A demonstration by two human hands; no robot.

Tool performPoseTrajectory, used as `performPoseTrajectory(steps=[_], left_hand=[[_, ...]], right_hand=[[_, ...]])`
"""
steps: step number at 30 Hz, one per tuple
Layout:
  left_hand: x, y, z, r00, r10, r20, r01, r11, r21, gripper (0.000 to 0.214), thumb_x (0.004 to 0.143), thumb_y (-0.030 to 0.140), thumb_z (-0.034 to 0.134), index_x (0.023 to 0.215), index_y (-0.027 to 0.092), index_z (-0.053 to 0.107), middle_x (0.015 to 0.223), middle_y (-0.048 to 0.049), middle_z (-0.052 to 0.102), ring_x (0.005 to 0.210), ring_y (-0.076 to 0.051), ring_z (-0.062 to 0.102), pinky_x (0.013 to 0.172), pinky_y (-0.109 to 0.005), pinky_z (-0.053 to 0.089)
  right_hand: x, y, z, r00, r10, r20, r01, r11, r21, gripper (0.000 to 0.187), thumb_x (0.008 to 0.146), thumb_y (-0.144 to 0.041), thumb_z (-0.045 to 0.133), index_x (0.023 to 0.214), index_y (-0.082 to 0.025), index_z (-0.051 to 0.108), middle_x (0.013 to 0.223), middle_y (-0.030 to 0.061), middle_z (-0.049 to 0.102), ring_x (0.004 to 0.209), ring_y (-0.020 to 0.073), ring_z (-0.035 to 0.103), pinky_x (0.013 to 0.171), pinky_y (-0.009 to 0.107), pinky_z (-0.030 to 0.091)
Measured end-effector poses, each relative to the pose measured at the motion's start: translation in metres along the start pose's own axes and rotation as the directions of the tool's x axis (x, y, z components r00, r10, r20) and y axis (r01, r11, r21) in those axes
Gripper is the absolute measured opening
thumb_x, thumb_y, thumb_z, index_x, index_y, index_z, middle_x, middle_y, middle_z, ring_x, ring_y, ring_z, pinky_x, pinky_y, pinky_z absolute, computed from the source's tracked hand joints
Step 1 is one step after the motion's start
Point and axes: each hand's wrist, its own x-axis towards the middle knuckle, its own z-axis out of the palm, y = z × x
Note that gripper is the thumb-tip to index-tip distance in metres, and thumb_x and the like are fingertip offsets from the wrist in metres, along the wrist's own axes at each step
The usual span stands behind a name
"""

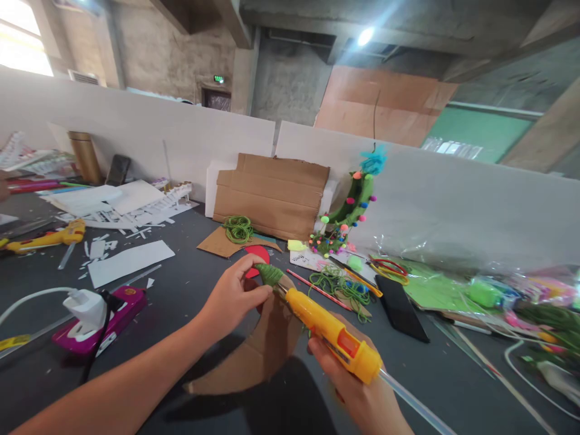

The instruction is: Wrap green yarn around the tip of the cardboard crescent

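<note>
My left hand (235,296) pinches the upper tip of a crescent-shaped cardboard cutout (258,350), where green cord (269,273) is wound around the tip. My right hand (357,386) grips a yellow hot glue gun (333,332) with a clear glue stick sticking out of its back. The gun's nozzle touches the cardboard just below the green winding. The cutout is held above the dark grey table (190,284).
A finished green crescent with coloured pom-poms (351,208) stands against the white partition. Loose green cord (238,228), folded cardboard (272,193), a black phone (401,308), a pink power strip (102,317), another glue gun (49,237), white foam scraps and plastic bags lie around.
</note>
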Motion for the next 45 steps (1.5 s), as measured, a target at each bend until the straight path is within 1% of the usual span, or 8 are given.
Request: performPoseTrajectory(steps=[9, 14, 17, 23, 30, 35, 41, 45], left_hand=[[0.0002, 0.0011, 0.0003, 1.0, -0.001, 0.005, 0.001, 1.0, 0.031, 0.018, 0.068, 0.012, 0.055, 0.083, 0.02, 0.05, 0.071, 0.0053, 0.05, 0.054, -0.007, 0.048, 0.051, -0.02, 0.04], [-0.0003, 0.0011, 0.0006, 1.0, -0.012, 0.006, 0.012, 1.0, 0.013, 0.019, 0.067, 0.014, 0.055, 0.084, 0.02, 0.05, 0.071, 0.005, 0.052, 0.055, -0.008, 0.049, 0.053, -0.02, 0.039], [-0.0001, 0.0013, 0.001, 1.0, -0.011, -0.001, 0.011, 1.0, 0.016, 0.018, 0.067, 0.014, 0.056, 0.083, 0.02, 0.05, 0.07, 0.0051, 0.051, 0.055, -0.008, 0.049, 0.052, -0.02, 0.039], [0.0004, 0.0018, 0.001, 1.0, -0.009, 0.015, 0.009, 1.0, -0.007, 0.018, 0.068, 0.013, 0.055, 0.083, 0.019, 0.05, 0.074, 0.0041, 0.053, 0.059, -0.009, 0.051, 0.054, -0.02, 0.04], [0.0002, 0.0016, 0.0006, 1.0, -0.018, 0.015, 0.018, 1.0, -0.01, 0.017, 0.067, 0.014, 0.056, 0.082, 0.019, 0.05, 0.072, 0.0044, 0.053, 0.056, -0.009, 0.05, 0.052, -0.02, 0.04], [0.0009, 0.0025, 0.0014, 1.0, -0.014, 0.012, 0.014, 1.0, -0.026, 0.017, 0.066, 0.013, 0.056, 0.081, 0.019, 0.05, 0.071, 0.0047, 0.052, 0.056, -0.008, 0.049, 0.051, -0.02, 0.04], [0.0012, 0.0028, 0.0021, 0.999, -0.031, 0.024, 0.032, 0.998, -0.05, 0.017, 0.067, 0.013, 0.057, 0.081, 0.019, 0.05, 0.074, 0.004, 0.054, 0.059, -0.009, 0.051, 0.052, -0.02, 0.04], [0.001, 0.0026, 0.0009, 0.998, -0.039, 0.043, 0.04, 0.998, -0.038, 0.018, 0.067, 0.013, 0.057, 0.082, 0.019, 0.05, 0.07, 0.0044, 0.053, 0.056, -0.009, 0.05, 0.052, -0.021, 0.041]], right_hand=[[0.003, 0.0001, 0.0009, 0.999, -0.034, -0.025, 0.033, 0.999, -0.021, 0.022, 0.069, -0.038, 0.056, 0.053, -0.024, 0.055, 0.056, 0.0026, 0.053, 0.058, 0.0193, 0.048, 0.058, 0.03, 0.038], [0.002, 0.0003, -0.0001, 0.999, -0.033, -0.038, 0.032, 0.999, -0.024, 0.02, 0.069, -0.041, 0.056, 0.061, -0.023, 0.061, 0.06, 0.0038, 0.057, 0.063, 0.021, 0.051, 0.061, 0.031, 0.04], [0.0029, 0.0004, 0.0, 0.998, -0.034, -0.059, 0.031, 0.999, -0.043, 0.02, 0.068, -0.039, 0.058, 0.055, -0.023, 0.059, 0.057, 0.0039, 0.056, 0.061, 0.0208, 0.051, 0.06, 0.031, 0.041], [0.0016, -0.0009, -0.001, 0.998, -0.064, -0.013, 0.063, 0.996, -0.064, 0.02, 0.072, -0.038, 0.053, 0.062, -0.022, 0.062, 0.059, 0.0034, 0.057, 0.061, 0.0201, 0.052, 0.059, 0.031, 0.042], [0.0013, -0.0036, -0.0027, 0.997, -0.065, -0.028, 0.063, 0.994, -0.086, 0.022, 0.071, -0.034, 0.055, 0.053, -0.022, 0.057, 0.057, 0.0035, 0.057, 0.058, 0.0191, 0.052, 0.057, 0.03, 0.042], [0.0039, -0.0015, -0.005, 0.998, -0.011, -0.059, 0.008, 0.999, -0.05, 0.015, 0.068, -0.036, 0.06, 0.062, -0.022, 0.064, 0.063, 0.005, 0.061, 0.061, 0.0204, 0.055, 0.059, 0.031, 0.046], [0.0064, -0.0032, -0.005, 0.999, 0.006, -0.036, -0.006, 1.0, -0.011, 0.015, 0.066, -0.029, 0.062, 0.053, -0.022, 0.062, 0.058, 0.0043, 0.059, 0.056, 0.0192, 0.055, 0.056, 0.03, 0.046], [0.0048, 0.0012, -0.0053, 0.996, 0.031, -0.083, -0.031, 1.0, 0.005, 0.012, 0.065, -0.032, 0.064, 0.058, -0.022, 0.064, 0.061, 0.0043, 0.061, 0.06, 0.0203, 0.057, 0.059, 0.03, 0.047]])
